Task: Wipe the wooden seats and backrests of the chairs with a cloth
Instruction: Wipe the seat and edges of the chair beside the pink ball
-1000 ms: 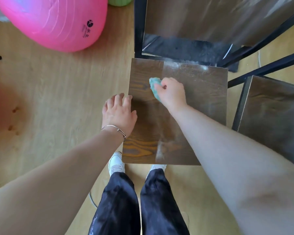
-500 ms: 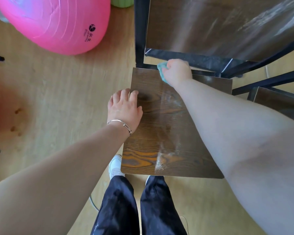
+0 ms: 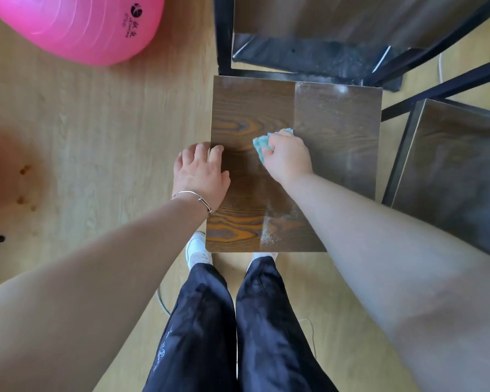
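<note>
A dark wooden chair seat (image 3: 337, 131) lies below me, its left strip clean and shiny, its right part dull with dust. My right hand (image 3: 289, 157) grips a teal cloth (image 3: 259, 147) and presses it on the middle of the seat. My left hand (image 3: 200, 174) rests on the seat's left edge, fingers curled over the rim. The chair's wooden backrest (image 3: 337, 18) rises at the top of the view in a black metal frame (image 3: 222, 35).
A second chair seat (image 3: 458, 171) with a black frame stands close on the right. A large pink exercise ball (image 3: 77, 26) sits on the light wooden floor (image 3: 96, 131) at the upper left. My legs in dark trousers (image 3: 227, 329) stand just before the seat.
My right hand with the cloth has pulled back from the seat's far edge by the backrest to the middle of the seat. My left hand stays on the left edge.
</note>
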The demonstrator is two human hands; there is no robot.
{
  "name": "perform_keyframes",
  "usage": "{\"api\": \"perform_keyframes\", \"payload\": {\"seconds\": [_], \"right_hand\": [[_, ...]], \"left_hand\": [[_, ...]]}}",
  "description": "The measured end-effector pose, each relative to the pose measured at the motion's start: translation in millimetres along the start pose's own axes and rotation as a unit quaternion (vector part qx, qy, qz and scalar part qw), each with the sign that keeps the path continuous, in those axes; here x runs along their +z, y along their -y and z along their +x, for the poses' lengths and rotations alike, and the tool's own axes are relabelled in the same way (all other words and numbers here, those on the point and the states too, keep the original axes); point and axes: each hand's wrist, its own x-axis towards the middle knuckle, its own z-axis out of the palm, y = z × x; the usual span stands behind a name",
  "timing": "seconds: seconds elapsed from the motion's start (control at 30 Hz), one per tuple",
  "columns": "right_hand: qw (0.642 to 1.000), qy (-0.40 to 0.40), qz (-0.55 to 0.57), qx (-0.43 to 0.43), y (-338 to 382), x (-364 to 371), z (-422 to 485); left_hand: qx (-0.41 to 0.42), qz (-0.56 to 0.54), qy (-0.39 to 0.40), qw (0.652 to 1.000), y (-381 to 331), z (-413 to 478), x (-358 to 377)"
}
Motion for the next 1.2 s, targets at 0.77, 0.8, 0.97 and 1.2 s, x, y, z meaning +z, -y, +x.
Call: {"api": "perform_keyframes", "payload": {"seconds": [0.77, 0.8, 0.97, 1.2], "right_hand": [[0.978, 0.046, 0.189, 0.076, -14.3, 53.9, -154.1], [0.968, 0.014, 0.220, 0.120, -10.0, 47.8, -134.2], [0.933, -0.103, 0.254, 0.235, 29.6, 8.8, -3.0], [0.947, -0.106, 0.163, 0.254, 81.3, -35.1, 95.8]], "left_hand": [[0.007, -0.015, 0.006, 1.000, 28.1, -58.9, 25.7], [0.004, -0.020, 0.001, 1.000, 31.0, -53.5, 23.4], [-0.028, -0.041, -0.027, 0.998, 45.8, -20.9, 4.5], [-0.065, -0.067, -0.048, 0.994, 70.8, 5.8, -14.7]]}}
